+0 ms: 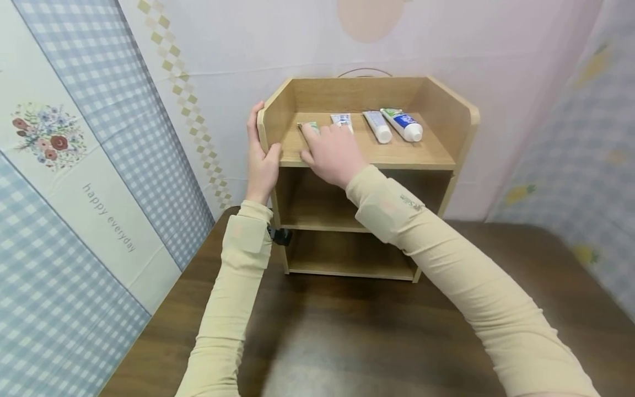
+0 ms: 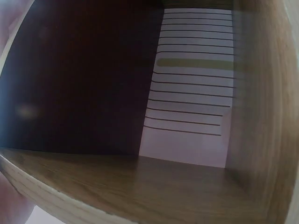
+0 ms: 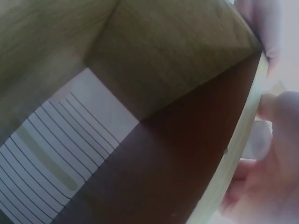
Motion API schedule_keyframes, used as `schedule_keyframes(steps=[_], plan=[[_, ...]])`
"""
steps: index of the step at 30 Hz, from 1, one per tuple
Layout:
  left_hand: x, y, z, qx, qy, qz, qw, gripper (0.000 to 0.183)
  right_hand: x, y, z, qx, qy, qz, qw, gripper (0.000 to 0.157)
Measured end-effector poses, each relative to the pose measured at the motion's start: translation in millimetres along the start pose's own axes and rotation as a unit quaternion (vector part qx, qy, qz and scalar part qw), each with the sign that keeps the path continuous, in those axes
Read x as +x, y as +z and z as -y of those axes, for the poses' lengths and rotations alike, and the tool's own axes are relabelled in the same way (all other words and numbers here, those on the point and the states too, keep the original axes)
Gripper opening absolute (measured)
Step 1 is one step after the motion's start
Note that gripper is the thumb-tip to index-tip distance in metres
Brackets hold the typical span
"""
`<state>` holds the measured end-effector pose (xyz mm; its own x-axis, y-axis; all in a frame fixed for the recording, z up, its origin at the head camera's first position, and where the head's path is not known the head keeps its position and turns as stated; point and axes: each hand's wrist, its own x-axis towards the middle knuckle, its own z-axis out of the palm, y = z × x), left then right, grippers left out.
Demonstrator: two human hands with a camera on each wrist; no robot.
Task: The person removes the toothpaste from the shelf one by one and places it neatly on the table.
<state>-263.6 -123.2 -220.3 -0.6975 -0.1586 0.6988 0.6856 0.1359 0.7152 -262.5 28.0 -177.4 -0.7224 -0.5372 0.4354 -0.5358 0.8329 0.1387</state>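
Note:
My left hand [image 1: 263, 165] grips the left side panel of a small wooden shelf unit [image 1: 367, 165], its thumb over the front edge and fingers on the outer side. My right hand [image 1: 337, 154] reaches onto the top board and holds a toothpaste tube [image 1: 311, 127] at the left, which it mostly covers. In the right wrist view a white cap [image 3: 258, 140] shows between its thumb and fingers. Behind its knuckles lies a second tube [image 1: 342, 118], partly hidden. To the right lie a pale tube [image 1: 378, 127] and a blue, green and white tube [image 1: 403, 124], caps toward the front.
The shelf unit stands on a dark brown table [image 1: 317, 331] against a pale wall cloth [image 1: 278, 38]. Below the top are two lower compartments, the lower one with its board [image 1: 347, 264] near the table. Checked cloth [image 1: 79, 49] hangs at the left.

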Motion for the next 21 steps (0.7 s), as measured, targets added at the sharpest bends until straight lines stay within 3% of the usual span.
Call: schedule_keyframes(steps=[5,11,14,21], plan=[[1.6,-3.1,3.4,0.015,-0.002,-0.005,0.9999,0.075,-9,13.5,4,0.001,-0.03,-0.1,0.995,0.045],[6.6,-6.5,9.2,0.022,0.006,-0.011,0.9997,0.075,-17,28.3,6,0.001,-0.071,-0.232,0.97,0.015],[8.7,-8.5,12.2,0.03,0.007,-0.013,0.9994,0.075,-19,35.1,5,0.011,-0.064,-0.259,0.964,0.016],[14.1,-10.0,19.1,0.042,0.005,-0.024,0.9988,0.076,-20,45.9,2,0.035,-0.043,-0.278,0.959,0.022]])
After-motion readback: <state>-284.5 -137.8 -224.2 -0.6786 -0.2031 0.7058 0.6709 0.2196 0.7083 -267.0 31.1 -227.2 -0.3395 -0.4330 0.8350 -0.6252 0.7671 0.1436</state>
